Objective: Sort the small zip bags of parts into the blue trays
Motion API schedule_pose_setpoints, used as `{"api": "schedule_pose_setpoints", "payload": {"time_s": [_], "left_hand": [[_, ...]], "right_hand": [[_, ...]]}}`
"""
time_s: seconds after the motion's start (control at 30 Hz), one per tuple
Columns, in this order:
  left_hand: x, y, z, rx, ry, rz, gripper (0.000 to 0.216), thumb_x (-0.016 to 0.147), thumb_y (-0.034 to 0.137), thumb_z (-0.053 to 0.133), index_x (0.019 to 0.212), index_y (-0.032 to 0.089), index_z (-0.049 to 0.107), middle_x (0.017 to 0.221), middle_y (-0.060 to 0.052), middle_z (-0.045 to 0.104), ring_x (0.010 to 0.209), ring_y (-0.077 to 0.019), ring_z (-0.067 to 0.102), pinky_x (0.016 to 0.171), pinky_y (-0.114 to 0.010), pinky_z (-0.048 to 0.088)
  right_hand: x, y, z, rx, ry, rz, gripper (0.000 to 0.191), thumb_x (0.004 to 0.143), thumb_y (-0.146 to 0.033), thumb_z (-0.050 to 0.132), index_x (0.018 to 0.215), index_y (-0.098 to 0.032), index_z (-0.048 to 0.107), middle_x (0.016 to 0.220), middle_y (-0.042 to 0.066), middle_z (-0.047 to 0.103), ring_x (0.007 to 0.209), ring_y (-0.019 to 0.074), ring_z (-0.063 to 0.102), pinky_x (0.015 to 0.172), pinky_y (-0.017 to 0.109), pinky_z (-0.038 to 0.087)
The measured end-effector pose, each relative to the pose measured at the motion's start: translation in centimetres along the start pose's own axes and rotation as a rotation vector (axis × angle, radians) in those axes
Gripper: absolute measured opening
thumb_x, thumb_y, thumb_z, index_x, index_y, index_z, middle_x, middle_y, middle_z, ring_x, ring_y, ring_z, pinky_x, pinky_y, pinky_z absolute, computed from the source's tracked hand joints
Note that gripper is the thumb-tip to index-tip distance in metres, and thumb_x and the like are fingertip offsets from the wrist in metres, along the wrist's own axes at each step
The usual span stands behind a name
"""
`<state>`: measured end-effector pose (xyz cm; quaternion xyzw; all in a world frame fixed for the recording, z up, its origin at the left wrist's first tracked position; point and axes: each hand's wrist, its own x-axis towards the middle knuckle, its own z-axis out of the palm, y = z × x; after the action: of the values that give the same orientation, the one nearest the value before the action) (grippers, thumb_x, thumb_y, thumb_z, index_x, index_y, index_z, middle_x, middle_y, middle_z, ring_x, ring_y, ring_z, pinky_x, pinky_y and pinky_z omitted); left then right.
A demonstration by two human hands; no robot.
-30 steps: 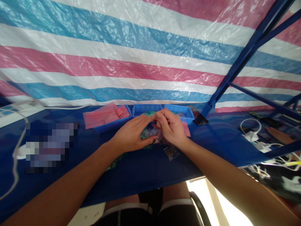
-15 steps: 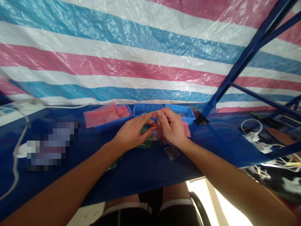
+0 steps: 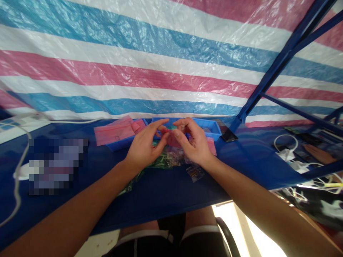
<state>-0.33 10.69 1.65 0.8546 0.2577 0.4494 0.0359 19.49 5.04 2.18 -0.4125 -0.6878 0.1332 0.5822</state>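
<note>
My left hand (image 3: 143, 146) and my right hand (image 3: 193, 142) meet above the blue table (image 3: 160, 192). Both pinch a small pink plastic bag (image 3: 171, 138) between thumbs and fingers, each at one side of it. Under the hands lie green circuit boards (image 3: 160, 162) and small clear packets (image 3: 196, 173). Just behind the hands stand blue trays (image 3: 211, 125). The left tray holds a stack of pink bags (image 3: 114, 132).
A striped pink, blue and white tarpaulin (image 3: 150, 60) hangs behind the table. A blue metal frame (image 3: 270, 78) rises at the right. White cables and chargers (image 3: 288, 153) lie at the right, near another person's hand (image 3: 318, 154). A white cable (image 3: 18, 171) runs along the left.
My hands have lifted slightly and moved apart at the fingertips. The pink bag now shows between them, held at both sides.
</note>
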Motion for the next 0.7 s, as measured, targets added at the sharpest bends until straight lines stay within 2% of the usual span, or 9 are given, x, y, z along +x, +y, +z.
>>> {"api": "schedule_pose_setpoints", "payload": {"time_s": [0.1, 0.17, 0.33, 0.47, 0.57, 0.63, 0.7], "left_hand": [[0.1, 0.1, -0.1, -0.038, 0.041, -0.070, 0.042, 0.107, 0.031, 0.063, 0.147, 0.018, 0.059, 0.119, -0.009, 0.076, 0.102, -0.0201, 0.076, 0.099, -0.035, 0.063], [0.1, 0.0, 0.0, -0.076, 0.055, -0.085, 0.041, 0.107, 0.032, 0.062, 0.146, 0.018, 0.060, 0.123, -0.010, 0.075, 0.103, -0.0197, 0.076, 0.100, -0.034, 0.063], [0.2, 0.0, 0.1, -0.152, 0.022, -0.100, 0.042, 0.108, 0.033, 0.060, 0.148, 0.018, 0.057, 0.121, -0.010, 0.074, 0.103, -0.0196, 0.074, 0.099, -0.035, 0.063], [0.4, 0.1, -0.3, -0.146, 0.006, -0.030, 0.042, 0.108, 0.032, 0.060, 0.148, 0.020, 0.057, 0.143, -0.015, 0.063, 0.128, -0.0252, 0.065, 0.100, -0.038, 0.063], [0.5, 0.0, -0.5, -0.108, -0.038, 0.095, 0.045, 0.103, 0.034, 0.069, 0.145, 0.022, 0.060, 0.154, -0.016, 0.056, 0.142, -0.0307, 0.056, 0.114, -0.049, 0.057], [0.4, -0.1, -0.5, -0.086, -0.086, 0.177, 0.050, 0.099, 0.034, 0.074, 0.146, 0.023, 0.060, 0.154, -0.016, 0.059, 0.143, -0.0319, 0.057, 0.121, -0.054, 0.051], [0.4, -0.2, -0.3, -0.072, -0.105, 0.217, 0.052, 0.098, 0.033, 0.077, 0.146, 0.025, 0.060, 0.148, -0.014, 0.064, 0.141, -0.0311, 0.060, 0.123, -0.054, 0.049]], "right_hand": [[0.2, 0.0, 0.3, 0.007, 0.009, -0.016, 0.039, 0.095, -0.047, 0.080, 0.126, -0.027, 0.067, 0.121, 0.008, 0.073, 0.109, 0.0263, 0.069, 0.100, 0.041, 0.055], [0.2, 0.2, 0.4, 0.017, -0.017, 0.023, 0.041, 0.094, -0.047, 0.082, 0.126, -0.027, 0.069, 0.126, 0.008, 0.075, 0.112, 0.0270, 0.069, 0.102, 0.042, 0.054], [0.4, 1.0, 0.4, 0.113, -0.088, 0.188, 0.032, 0.096, -0.050, 0.078, 0.114, -0.024, 0.076, 0.102, 0.003, 0.079, 0.085, 0.0214, 0.070, 0.080, 0.035, 0.055], [0.7, 1.5, 0.6, 0.237, -0.034, 0.250, 0.035, 0.091, -0.049, 0.083, 0.112, -0.023, 0.075, 0.097, 0.002, 0.077, 0.083, 0.0200, 0.068, 0.078, 0.033, 0.055], [0.8, 2.0, 0.7, 0.394, -0.011, 0.337, 0.048, 0.087, -0.048, 0.086, 0.125, -0.025, 0.069, 0.091, -0.001, 0.075, 0.075, 0.0179, 0.067, 0.071, 0.031, 0.055], [0.8, 2.3, 0.7, 0.469, -0.030, 0.392, 0.063, 0.086, -0.049, 0.087, 0.141, -0.028, 0.062, 0.083, -0.004, 0.072, 0.068, 0.0171, 0.064, 0.065, 0.030, 0.053], [0.8, 2.4, 0.6, 0.514, -0.061, 0.426, 0.073, 0.085, -0.050, 0.087, 0.149, -0.031, 0.058, 0.078, -0.005, 0.070, 0.065, 0.0167, 0.062, 0.063, 0.030, 0.052]]}}
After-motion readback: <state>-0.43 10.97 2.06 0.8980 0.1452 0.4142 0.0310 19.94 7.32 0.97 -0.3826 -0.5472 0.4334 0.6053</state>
